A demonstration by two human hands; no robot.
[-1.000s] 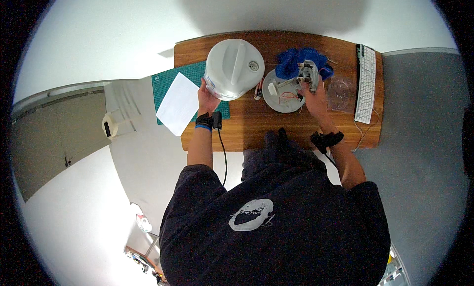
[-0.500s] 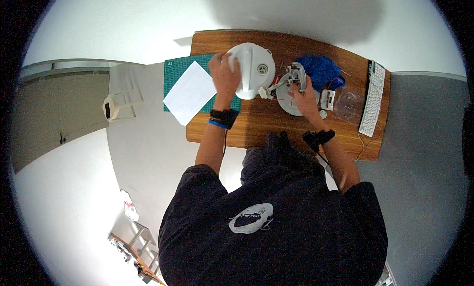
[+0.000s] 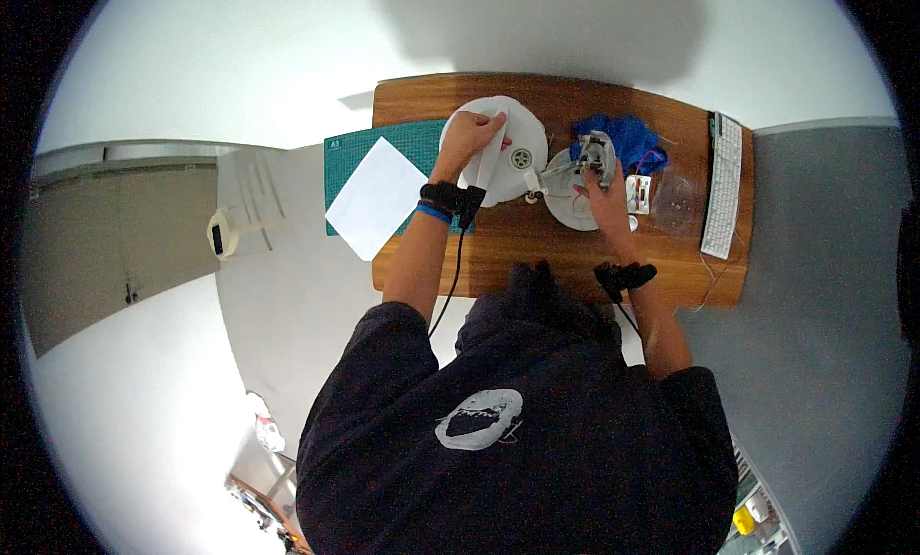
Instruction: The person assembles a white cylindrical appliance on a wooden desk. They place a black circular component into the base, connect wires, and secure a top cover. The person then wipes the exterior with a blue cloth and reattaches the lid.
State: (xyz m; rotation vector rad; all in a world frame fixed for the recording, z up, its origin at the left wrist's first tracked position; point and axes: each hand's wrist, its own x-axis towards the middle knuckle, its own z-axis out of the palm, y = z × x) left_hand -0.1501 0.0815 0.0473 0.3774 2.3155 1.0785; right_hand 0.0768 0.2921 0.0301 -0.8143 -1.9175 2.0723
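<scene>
A white round appliance body (image 3: 530, 131) rests on the wooden table, a grey round fitting on its face and a raised handle (image 3: 492, 162) along its left part. My left hand (image 3: 470, 133) is closed around the upper part of that handle, its fingertips curled over to the right side. My right hand (image 3: 604, 198) grips a clear and metallic part with wires (image 3: 594, 152), partly covered by the fingers. Beneath that hand lies a white round base (image 3: 567, 210). A small white connector piece (image 3: 533, 181) sits between the body and the base.
Blue crumpled material (image 3: 621, 135) lies behind my right hand. A small white box (image 3: 638, 195), a clear plastic sheet (image 3: 675, 206) and a white keyboard (image 3: 724, 186) are to the right. White paper (image 3: 376, 198) covers part of the green cutting mat (image 3: 345, 158) at left.
My left hand has moved from beside the handle's left side to closing over it. My right hand still holds the wired part. The view has shifted slightly.
</scene>
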